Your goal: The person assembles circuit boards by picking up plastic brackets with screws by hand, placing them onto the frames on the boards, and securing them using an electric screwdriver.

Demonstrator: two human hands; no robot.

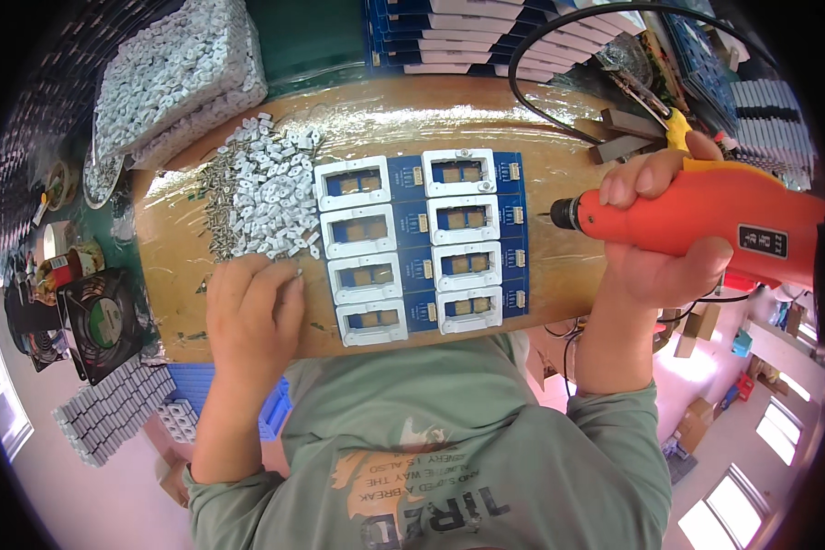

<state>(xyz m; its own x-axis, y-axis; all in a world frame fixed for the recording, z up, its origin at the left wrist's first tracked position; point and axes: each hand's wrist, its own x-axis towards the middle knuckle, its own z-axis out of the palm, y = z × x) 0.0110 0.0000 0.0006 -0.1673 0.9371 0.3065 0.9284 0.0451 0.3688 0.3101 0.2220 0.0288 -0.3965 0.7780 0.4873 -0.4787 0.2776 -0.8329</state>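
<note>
In my right hand [660, 220] is a red electric screwdriver [697, 215], its bit pointing left toward the boards, apart from them. My left hand [257, 307] rests at the near edge of a pile of small white plastic pieces [275, 188], fingers curled together; what they pinch is hidden. Loose screws [220, 206] lie along the pile's left side. Between my hands are blue circuit boards [412, 238] in two columns, with white rectangular frames [353, 183] on them. The far right frame [460, 172] has small metal screw heads and white pieces at two corners.
A big block of white pieces [179, 78] stands at the far left. Stacked boards [477, 37] lie at the back. A black cable [513, 78] loops at the far right, near a yellow-handled tool [676, 128]. A black fan [101, 323] sits left of the wooden board [559, 165].
</note>
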